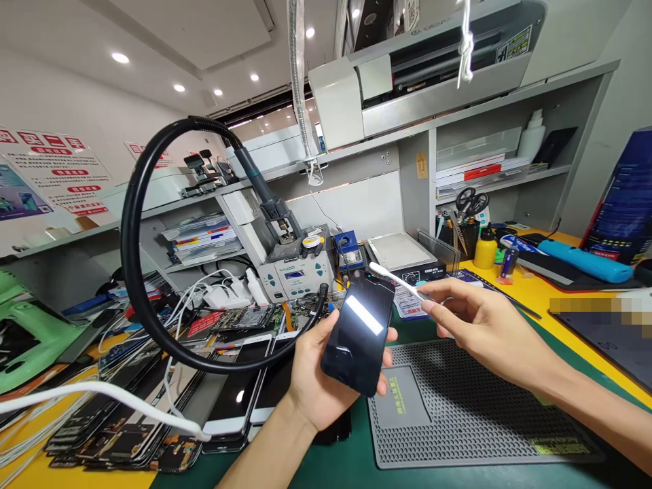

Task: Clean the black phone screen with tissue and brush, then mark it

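Note:
My left hand point(316, 390) is wrapped round a black smartphone point(359, 333), its glossy dark face tilted up toward me. A bright strip of light reflects across that face. To the right, my right hand point(481, 326) pinches a thin white cotton swab point(396, 277) between thumb and fingers. The swab's thick rounded tip points left, close to the phone's upper edge; whether it touches the phone I cannot tell. Below my right hand lies a grey perforated repair mat point(458, 407).
A thick black hose point(133, 272) loops at the left from a soldering station point(298, 275). Stacked phone screens point(127, 421) and white phones point(239, 387) crowd the left side. Behind stand a flat heating plate point(400, 251), a yellow bottle point(485, 250) and scissors point(472, 202). A white cable point(102, 392) crosses the lower left.

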The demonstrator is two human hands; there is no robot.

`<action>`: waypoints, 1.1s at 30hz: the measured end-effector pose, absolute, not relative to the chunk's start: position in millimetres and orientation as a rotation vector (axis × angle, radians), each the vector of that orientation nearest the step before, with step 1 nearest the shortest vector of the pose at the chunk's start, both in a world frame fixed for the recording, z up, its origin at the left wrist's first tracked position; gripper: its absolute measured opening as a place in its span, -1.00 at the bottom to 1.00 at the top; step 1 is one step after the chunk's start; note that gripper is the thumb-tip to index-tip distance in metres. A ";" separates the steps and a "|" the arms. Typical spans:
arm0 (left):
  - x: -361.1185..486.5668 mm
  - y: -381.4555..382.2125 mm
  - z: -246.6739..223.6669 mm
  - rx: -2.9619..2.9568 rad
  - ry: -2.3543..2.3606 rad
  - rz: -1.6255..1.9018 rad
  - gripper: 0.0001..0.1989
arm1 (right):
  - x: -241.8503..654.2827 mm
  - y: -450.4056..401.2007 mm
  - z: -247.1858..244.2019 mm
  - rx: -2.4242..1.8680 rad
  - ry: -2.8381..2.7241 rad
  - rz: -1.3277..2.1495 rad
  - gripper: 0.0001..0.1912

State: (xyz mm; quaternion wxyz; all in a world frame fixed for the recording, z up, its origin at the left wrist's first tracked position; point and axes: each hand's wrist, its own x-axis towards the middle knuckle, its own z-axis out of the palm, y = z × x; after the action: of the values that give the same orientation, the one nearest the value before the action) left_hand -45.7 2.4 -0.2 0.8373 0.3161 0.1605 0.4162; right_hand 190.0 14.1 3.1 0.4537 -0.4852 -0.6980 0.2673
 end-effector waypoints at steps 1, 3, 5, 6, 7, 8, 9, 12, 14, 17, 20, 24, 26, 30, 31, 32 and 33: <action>-45.8 2.3 0.2 0.666 0.339 0.889 -0.38 | 190.1 14.6 3.3 -1.186 -1.727 0.665 -0.67; -46.0 1.9 1.0 0.659 0.336 0.905 -0.38 | 189.9 15.7 3.7 -1.178 -1.740 0.673 -0.68; -46.2 1.3 1.7 0.649 0.334 0.915 -0.38 | 189.4 16.6 3.8 -1.190 -1.735 0.677 -0.67; -46.2 1.0 1.9 0.643 0.338 0.919 -0.38 | 189.2 16.8 3.9 -1.193 -1.731 0.679 -0.66; -46.3 0.8 2.1 0.637 0.341 0.923 -0.39 | 189.1 16.8 4.0 -1.189 -1.729 0.678 -0.65; -46.4 0.7 2.3 0.635 0.344 0.928 -0.39 | 189.2 16.7 4.0 -1.183 -1.732 0.677 -0.65; -46.5 0.6 2.5 0.636 0.345 0.935 -0.39 | 189.3 16.5 4.1 -1.177 -1.739 0.676 -0.64; -47.3 0.9 3.5 0.636 0.342 0.955 -0.40 | 190.0 15.8 4.5 -1.190 -1.749 0.672 -0.65; -47.8 1.2 4.5 0.633 0.345 0.966 -0.41 | 190.3 15.8 4.5 -1.213 -1.735 0.670 -0.64; -48.2 1.3 6.1 0.630 0.349 0.983 -0.42 | 190.9 17.2 3.5 -1.205 -1.741 0.672 -0.61; -48.2 1.2 7.2 0.611 0.355 0.989 -0.42 | 192.5 19.4 1.2 -1.222 -1.748 0.668 -0.61; -48.1 1.6 7.3 0.595 0.350 0.989 -0.41 | 193.7 19.3 0.7 -1.226 -1.722 0.681 -0.61; -48.2 1.8 7.0 0.594 0.351 0.995 -0.41 | 192.6 18.1 1.8 -1.190 -1.755 0.682 -0.63; -48.5 1.3 6.6 0.586 0.355 1.002 -0.42 | 191.7 19.7 2.2 -1.206 -1.776 0.652 -0.65; -48.5 1.1 6.6 0.587 0.355 1.002 -0.42 | 192.3 20.9 1.9 -1.232 -1.757 0.636 -0.63; -48.4 0.8 6.7 0.590 0.356 1.003 -0.42 | 193.1 21.9 1.7 -1.257 -1.738 0.622 -0.62; -48.4 0.7 6.9 0.595 0.358 1.003 -0.42 | 193.9 22.6 1.6 -1.271 -1.724 0.612 -0.61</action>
State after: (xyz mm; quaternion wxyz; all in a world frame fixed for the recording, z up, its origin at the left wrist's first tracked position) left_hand -48.4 0.7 6.9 0.8196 0.2796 0.1679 0.4711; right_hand 193.9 22.6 1.6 0.4414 -0.5121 -0.6944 0.2465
